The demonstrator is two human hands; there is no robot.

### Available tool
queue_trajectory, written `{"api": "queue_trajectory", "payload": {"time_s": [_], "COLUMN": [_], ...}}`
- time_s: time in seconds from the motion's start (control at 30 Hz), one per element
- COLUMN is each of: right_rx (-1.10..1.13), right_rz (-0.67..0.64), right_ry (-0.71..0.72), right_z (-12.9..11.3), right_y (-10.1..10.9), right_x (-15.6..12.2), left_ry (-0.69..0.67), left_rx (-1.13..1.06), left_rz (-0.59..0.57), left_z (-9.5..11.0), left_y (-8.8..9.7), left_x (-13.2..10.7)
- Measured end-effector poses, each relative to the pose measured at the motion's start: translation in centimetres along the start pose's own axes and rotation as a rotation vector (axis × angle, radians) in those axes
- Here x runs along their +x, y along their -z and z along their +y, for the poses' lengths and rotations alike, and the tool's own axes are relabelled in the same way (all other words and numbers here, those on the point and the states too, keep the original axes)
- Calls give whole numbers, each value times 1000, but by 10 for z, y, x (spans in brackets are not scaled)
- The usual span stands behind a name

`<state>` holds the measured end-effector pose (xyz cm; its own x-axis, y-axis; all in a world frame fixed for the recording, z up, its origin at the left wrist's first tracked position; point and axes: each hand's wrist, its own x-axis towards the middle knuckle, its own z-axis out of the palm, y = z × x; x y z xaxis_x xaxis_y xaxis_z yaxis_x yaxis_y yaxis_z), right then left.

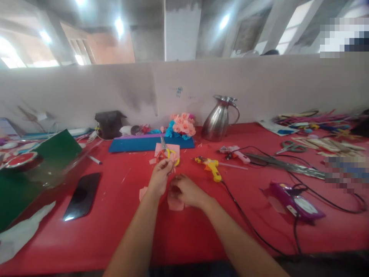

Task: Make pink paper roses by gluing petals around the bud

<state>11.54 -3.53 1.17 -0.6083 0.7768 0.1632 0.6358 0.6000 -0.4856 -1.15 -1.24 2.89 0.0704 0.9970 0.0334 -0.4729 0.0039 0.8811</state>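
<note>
My left hand point(162, 171) is closed in a pinch on a small piece of pink crepe paper point(173, 157), raised in front of the scissors. Close by, my right hand point(184, 189) has its fingers curled down on another pink paper piece point(175, 204), whose lower part shows beneath them. One more pink piece point(142, 193) lies left of my left wrist, partly hidden by it. Behind the hands, scissors with yellow handles point(177, 161) rest on a pink paper sheet point(175, 147); an orange-red handle shows beside them.
Pink paper flowers point(183, 125) stand at the back near a blue slab point(132, 144) and a steel jug point(218, 119). A yellow glue gun point(213, 170), cords and a purple device point(296, 202) lie right. A phone point(83, 195) and green sheet point(57, 154) are left.
</note>
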Motion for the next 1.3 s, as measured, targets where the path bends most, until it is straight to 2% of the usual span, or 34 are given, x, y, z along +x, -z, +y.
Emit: {"api": "queue_trajectory", "payload": {"time_s": [0.07, 0.17, 0.37, 0.57, 0.77, 0.93, 1.03, 1.17, 1.23, 1.3], "right_rx": [28, 47, 178, 54, 29, 26, 42, 217, 313, 401], "right_rz": [-39, -24, 75, -41, -22, -29, 33, 266, 374, 441], "right_ry": [28, 15, -196, 12, -54, 34, -29, -288, -354, -362], "right_z": [-1, 0, 4, 1, 2, -3, 0, 10, 12, 13], "right_y": [-1, -3, 4, 4, 2, 0, -3, 4, 9, 10], "right_x": [1, 2, 0, 0, 0, 1, 1, 0, 0, 0], "left_ry": [4, 26, 69, 91, 106, 98, 101, 158, 247, 270], "left_rx": [5, 10, 202, 243, 258, 299, 321, 359, 358, 362], "left_rz": [8, 39, 99, 153, 161, 158, 159, 165, 87, 42], "left_z": [2, 5, 5, 7, 9, 6, 5, 4, 4, 2], "left_y": [0, -2, 2, 3, 2, 6, 7, 5, 3, 1], "left_x": [0, -1, -1, -1, -1, -1, 0, -1, -2, -3]}}
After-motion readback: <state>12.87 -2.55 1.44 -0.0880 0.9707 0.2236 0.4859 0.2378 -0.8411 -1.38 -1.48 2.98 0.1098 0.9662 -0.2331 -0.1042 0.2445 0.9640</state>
